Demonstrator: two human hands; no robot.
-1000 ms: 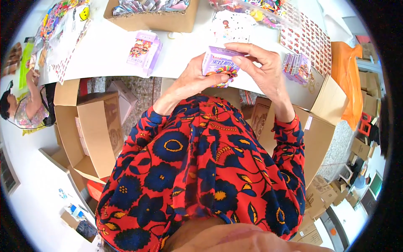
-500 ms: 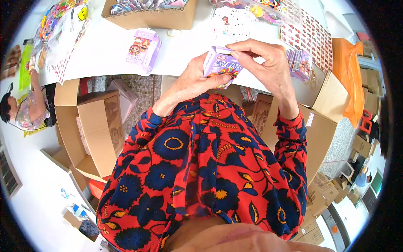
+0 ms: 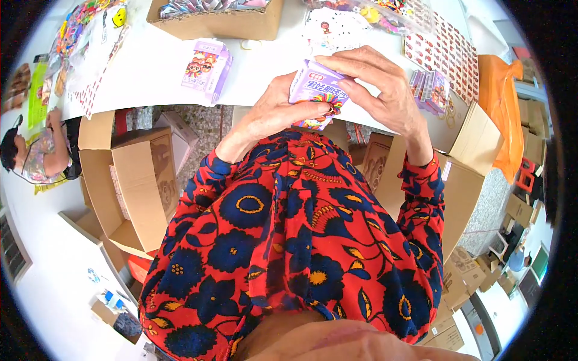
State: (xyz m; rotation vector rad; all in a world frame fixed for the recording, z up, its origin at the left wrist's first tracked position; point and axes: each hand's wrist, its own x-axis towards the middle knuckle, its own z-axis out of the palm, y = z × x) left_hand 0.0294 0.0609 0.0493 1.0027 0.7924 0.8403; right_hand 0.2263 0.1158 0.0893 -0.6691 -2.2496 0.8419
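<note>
A small purple cardboard box (image 3: 311,88) with a colourful cartoon doll on its front is held up just off the table's near edge. My left hand (image 3: 271,114) grips it from the left, its thumb laid across the lower front. Over the top end of the box bends my right hand (image 3: 379,90), fingers along the upper edge and thumb at the right side. The top end looks closed, though my fingers cover part of it. To the left on the table lies a stack of flat purple boxes (image 3: 203,71) with similar printing.
Cardboard box of packets (image 3: 217,23) stands at the back. Sticker sheets (image 3: 442,54) and small purple packs (image 3: 430,90) lie right, near an orange bag (image 3: 501,114). Open cartons (image 3: 141,180) stand below the table's edge. Another person (image 3: 42,150) sits far left.
My right hand has moved over the box's top, where a white flap stood by the fingers; that flap no longer shows. The left hand keeps its grip.
</note>
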